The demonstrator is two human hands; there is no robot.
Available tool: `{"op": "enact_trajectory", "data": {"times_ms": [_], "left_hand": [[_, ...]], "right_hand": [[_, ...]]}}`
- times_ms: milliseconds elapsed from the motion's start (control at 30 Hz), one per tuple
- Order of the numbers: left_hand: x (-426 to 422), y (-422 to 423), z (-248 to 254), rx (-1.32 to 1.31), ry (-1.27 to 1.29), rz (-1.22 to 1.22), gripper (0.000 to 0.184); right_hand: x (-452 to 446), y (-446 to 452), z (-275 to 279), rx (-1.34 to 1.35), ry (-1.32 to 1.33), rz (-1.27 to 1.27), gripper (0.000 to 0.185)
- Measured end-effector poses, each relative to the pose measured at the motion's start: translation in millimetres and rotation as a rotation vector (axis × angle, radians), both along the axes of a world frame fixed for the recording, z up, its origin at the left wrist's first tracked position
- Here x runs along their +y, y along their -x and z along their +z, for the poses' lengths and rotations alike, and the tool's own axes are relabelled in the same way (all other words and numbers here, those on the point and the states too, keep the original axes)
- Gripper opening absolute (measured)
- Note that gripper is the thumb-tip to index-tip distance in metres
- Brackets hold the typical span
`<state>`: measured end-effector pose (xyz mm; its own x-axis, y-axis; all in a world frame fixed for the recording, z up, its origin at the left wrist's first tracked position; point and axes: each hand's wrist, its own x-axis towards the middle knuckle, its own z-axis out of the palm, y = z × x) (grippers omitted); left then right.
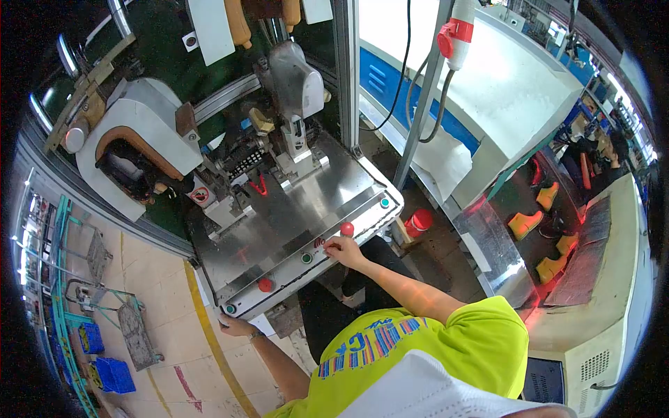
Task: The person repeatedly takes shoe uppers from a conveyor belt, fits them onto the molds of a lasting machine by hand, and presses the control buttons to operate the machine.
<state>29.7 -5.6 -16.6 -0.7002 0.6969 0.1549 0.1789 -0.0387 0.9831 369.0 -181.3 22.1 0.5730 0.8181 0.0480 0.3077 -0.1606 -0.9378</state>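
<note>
My right hand (pixel 343 251) is at the front panel (pixel 282 268) of a metal machine table, its fingers pinched at a small control between a green button (pixel 306 258) and a red knob (pixel 347 228). What the fingertips hold is too small to make out. My left hand (pixel 237 325) is at the panel's left corner, just below another green button (pixel 230 308); its fingers are partly hidden by the edge. A second red knob (pixel 265 284) sits between the hands. Behind the panel, the steel tabletop (pixel 313 202) carries clamps and a red-handled item (pixel 259 186).
A large white machine arm (pixel 139 132) stands at the back left. To the right are a metal post (pixel 425 90), a red bucket (pixel 419 221) and yellow boots (pixel 525 224) on a rack. Blue crates (pixel 113 375) and a cart (pixel 138 334) stand at lower left.
</note>
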Motion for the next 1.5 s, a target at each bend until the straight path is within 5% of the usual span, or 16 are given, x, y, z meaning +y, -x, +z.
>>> {"op": "enact_trajectory", "data": {"times_ms": [200, 1100, 1167, 1233, 1500], "left_hand": [[-9, -8, 20, -0.117, -0.041, -0.122, 0.046], [-5, -2, 9, 0.009, 0.062, 0.005, 0.047], [8, 6, -13, -0.104, -0.209, -0.125, 0.048], [22, 23, -37, -0.145, -0.037, -0.089, 0.049], [-4, -6, 5, -0.081, -0.013, 0.022, 0.045]], "right_hand": [[-1, 0, -2, 0.108, -0.045, 0.024, 0.012], [1, 0, -8, 0.081, -0.079, -0.004, 0.012], [-2, 1, 2, -0.079, -0.096, -0.010, 0.013], [-2, 0, -2, 0.028, -0.079, -0.007, 0.012], [-3, 0, -4, 0.055, -0.127, 0.004, 0.008]]}}
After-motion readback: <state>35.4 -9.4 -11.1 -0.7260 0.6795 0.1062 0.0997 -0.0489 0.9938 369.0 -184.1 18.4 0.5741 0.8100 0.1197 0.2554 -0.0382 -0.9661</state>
